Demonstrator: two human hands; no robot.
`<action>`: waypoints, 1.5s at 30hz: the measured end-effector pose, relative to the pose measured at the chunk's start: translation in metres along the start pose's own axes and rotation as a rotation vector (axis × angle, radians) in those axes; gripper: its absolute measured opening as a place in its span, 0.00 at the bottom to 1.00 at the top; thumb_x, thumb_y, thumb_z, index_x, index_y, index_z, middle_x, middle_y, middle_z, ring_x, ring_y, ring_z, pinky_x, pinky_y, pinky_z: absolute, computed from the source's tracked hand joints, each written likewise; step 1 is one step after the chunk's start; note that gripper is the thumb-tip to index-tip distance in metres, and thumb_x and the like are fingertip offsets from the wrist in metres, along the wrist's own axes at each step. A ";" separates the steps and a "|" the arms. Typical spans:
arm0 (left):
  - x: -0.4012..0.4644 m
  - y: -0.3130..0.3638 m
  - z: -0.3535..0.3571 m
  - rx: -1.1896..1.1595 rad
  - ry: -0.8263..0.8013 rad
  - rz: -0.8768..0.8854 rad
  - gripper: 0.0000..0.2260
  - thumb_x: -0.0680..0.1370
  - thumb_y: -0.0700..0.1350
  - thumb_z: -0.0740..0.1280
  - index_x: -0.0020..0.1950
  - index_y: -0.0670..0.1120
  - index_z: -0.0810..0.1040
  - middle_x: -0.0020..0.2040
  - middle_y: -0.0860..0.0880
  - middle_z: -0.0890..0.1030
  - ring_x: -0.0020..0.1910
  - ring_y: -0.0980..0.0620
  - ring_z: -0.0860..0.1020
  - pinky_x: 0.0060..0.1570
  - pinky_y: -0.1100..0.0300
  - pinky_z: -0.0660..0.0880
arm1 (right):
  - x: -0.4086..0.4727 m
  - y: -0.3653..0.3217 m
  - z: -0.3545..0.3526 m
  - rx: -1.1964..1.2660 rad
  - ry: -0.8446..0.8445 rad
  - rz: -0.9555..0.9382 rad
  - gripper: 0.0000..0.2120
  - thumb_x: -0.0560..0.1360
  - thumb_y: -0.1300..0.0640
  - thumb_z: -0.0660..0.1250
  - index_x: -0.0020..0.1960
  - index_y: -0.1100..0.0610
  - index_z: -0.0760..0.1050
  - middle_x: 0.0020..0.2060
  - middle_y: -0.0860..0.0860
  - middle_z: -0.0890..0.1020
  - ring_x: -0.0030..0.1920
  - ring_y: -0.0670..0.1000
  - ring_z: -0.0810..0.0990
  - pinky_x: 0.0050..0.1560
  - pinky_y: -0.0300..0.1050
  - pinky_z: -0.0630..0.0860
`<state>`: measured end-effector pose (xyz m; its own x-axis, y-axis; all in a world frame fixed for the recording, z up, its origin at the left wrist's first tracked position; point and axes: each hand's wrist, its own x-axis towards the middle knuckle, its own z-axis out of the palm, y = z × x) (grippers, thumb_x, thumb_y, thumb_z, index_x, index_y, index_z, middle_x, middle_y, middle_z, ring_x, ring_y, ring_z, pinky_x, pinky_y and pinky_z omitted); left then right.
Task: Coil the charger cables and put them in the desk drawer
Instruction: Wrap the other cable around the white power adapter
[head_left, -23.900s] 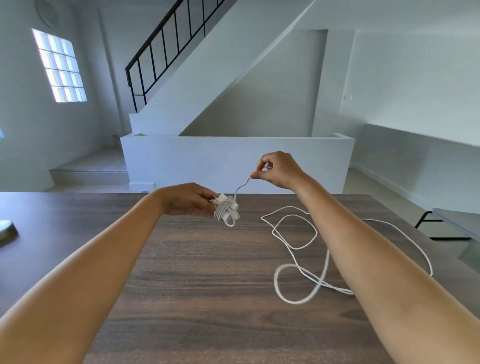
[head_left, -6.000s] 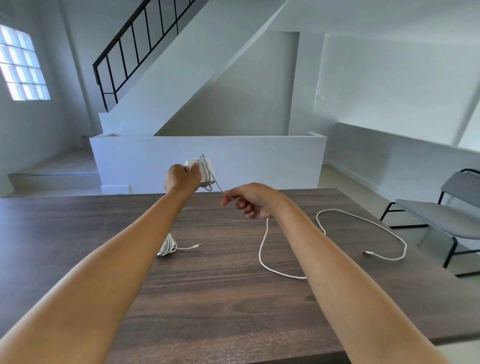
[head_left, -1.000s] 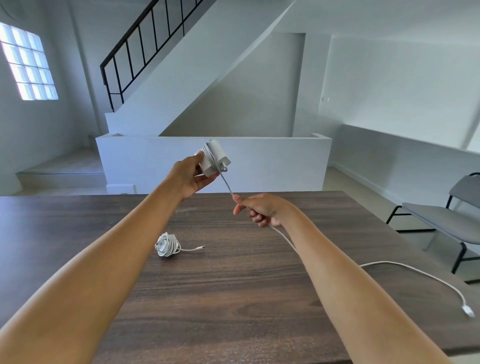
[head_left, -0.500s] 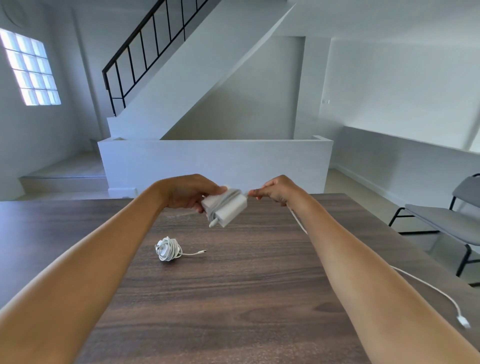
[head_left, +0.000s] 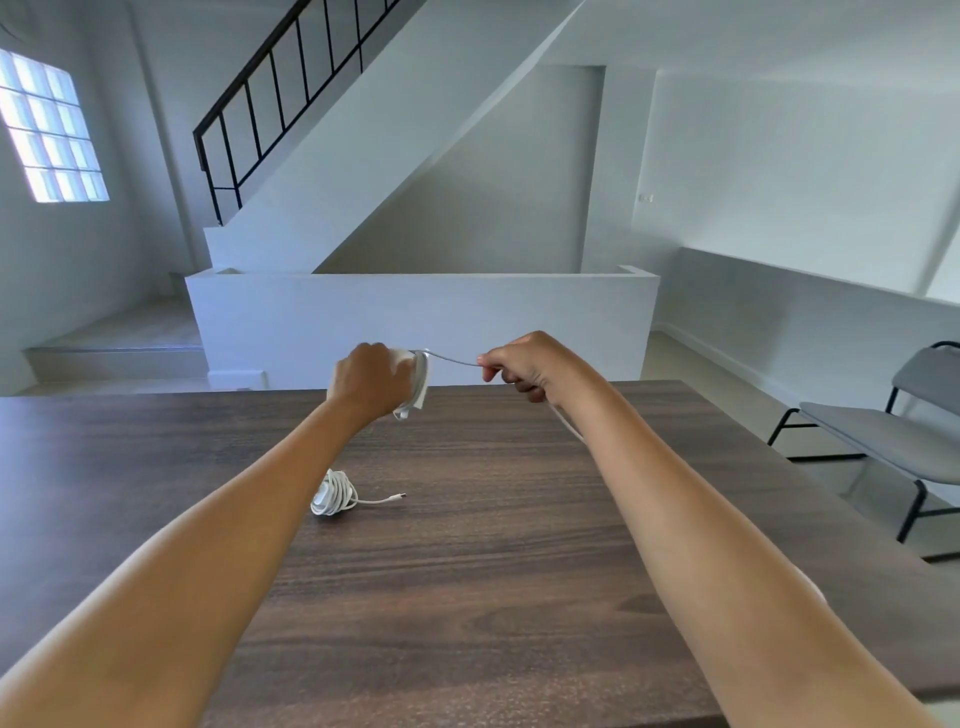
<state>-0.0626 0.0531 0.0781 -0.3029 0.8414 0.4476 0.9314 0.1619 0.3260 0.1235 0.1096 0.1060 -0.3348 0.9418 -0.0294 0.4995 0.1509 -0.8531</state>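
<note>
My left hand (head_left: 370, 380) grips a white charger block (head_left: 420, 383) above the far part of the dark wooden desk (head_left: 467, 571); cable turns wrap around the block. My right hand (head_left: 522, 366) pinches the white cable (head_left: 452, 357), which runs taut from the block to my fingers. The cable's loose length drops behind my right forearm and is mostly hidden. A second white cable, wound into a small bundle (head_left: 332, 493), lies on the desk under my left forearm, its connector end sticking out to the right. No drawer is in view.
A grey chair (head_left: 883, 431) with black legs stands off the desk's right side. Beyond the far edge are a low white wall (head_left: 415, 322) and a staircase with a black railing (head_left: 270, 104).
My left hand has turned the charger block over and lifted it slightly. My right hand has swung out to the right, pulling the cable taut. The trailing cable end on the right has left view.
</note>
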 end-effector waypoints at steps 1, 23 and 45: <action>0.002 -0.002 0.001 -0.084 0.055 -0.076 0.16 0.79 0.47 0.58 0.36 0.38 0.72 0.37 0.42 0.74 0.39 0.42 0.73 0.39 0.57 0.67 | -0.001 0.000 0.004 0.026 -0.040 0.016 0.13 0.74 0.54 0.67 0.33 0.56 0.78 0.25 0.48 0.66 0.21 0.46 0.60 0.22 0.35 0.57; 0.015 -0.013 -0.038 -1.292 -0.577 -0.237 0.12 0.81 0.49 0.60 0.53 0.42 0.76 0.42 0.45 0.77 0.32 0.54 0.79 0.29 0.64 0.77 | 0.000 0.041 0.002 -0.046 0.058 0.006 0.18 0.71 0.44 0.72 0.42 0.61 0.81 0.27 0.47 0.68 0.23 0.46 0.60 0.23 0.35 0.60; 0.009 -0.001 0.001 -0.067 0.073 -0.064 0.20 0.80 0.50 0.56 0.32 0.40 0.69 0.33 0.42 0.74 0.36 0.44 0.72 0.36 0.58 0.65 | 0.004 -0.010 -0.001 0.007 0.087 -0.106 0.13 0.73 0.54 0.70 0.31 0.57 0.78 0.24 0.49 0.67 0.25 0.49 0.60 0.26 0.37 0.58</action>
<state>-0.0664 0.0611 0.0809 -0.3774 0.7902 0.4828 0.8949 0.1772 0.4096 0.1183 0.1117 0.1150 -0.3151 0.9431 0.1063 0.4594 0.2496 -0.8525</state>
